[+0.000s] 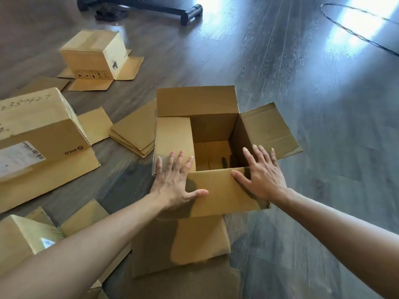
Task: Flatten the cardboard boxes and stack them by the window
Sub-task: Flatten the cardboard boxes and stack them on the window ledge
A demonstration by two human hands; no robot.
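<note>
An open brown cardboard box (216,130) stands upright on the floor in the middle, all four top flaps spread out. My left hand (176,180) lies flat with spread fingers on the left flap and the near flap's corner. My right hand (262,173) lies flat with spread fingers on the near flap's right end, fingertips over the box opening. Neither hand grips anything. The box's inside is bare apart from the closed bottom flaps.
More boxes stand around: a small upturned one (95,55) at the back left, a large labelled one (41,134) at the left, another (23,236) at the lower left. Flattened cardboard (133,130) lies beside the open box. A black stand (190,11) and a cable (354,29) lie far off.
</note>
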